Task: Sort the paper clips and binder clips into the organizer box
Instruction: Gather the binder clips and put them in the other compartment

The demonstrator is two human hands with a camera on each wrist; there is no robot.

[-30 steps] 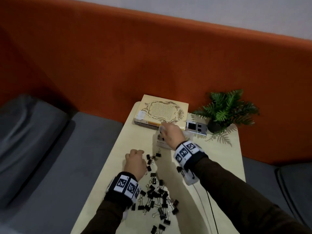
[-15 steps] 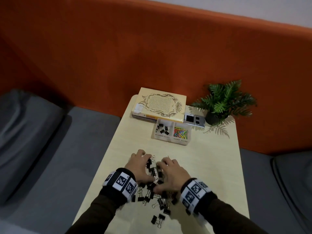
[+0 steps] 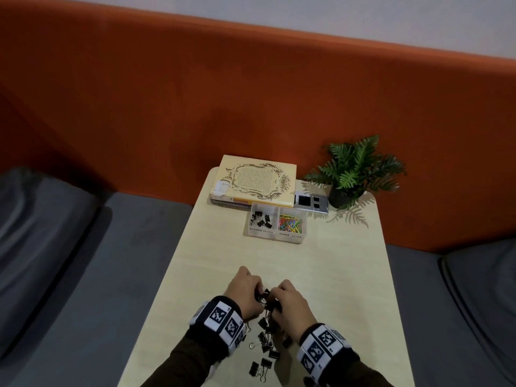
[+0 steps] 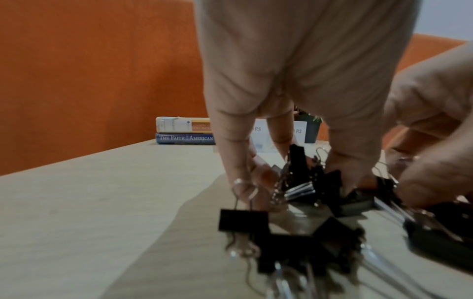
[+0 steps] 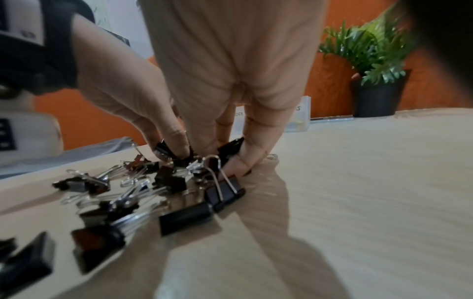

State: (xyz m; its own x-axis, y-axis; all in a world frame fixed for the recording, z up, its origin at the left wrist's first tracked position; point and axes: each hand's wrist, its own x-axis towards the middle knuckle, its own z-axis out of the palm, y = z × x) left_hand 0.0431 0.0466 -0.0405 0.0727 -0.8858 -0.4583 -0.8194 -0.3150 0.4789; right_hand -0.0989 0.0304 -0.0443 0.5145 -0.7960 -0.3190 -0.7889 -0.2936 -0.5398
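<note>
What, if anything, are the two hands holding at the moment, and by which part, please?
Both the left hand and the right hand grip bunches of black binder clips from the pile; which part of each clip is pinched cannot be told.

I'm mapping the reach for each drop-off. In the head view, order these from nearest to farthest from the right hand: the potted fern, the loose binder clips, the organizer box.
1. Loose binder clips: under and just behind the right hand.
2. Organizer box: ahead, mid-table.
3. Potted fern: far right corner, beyond the box.
</note>
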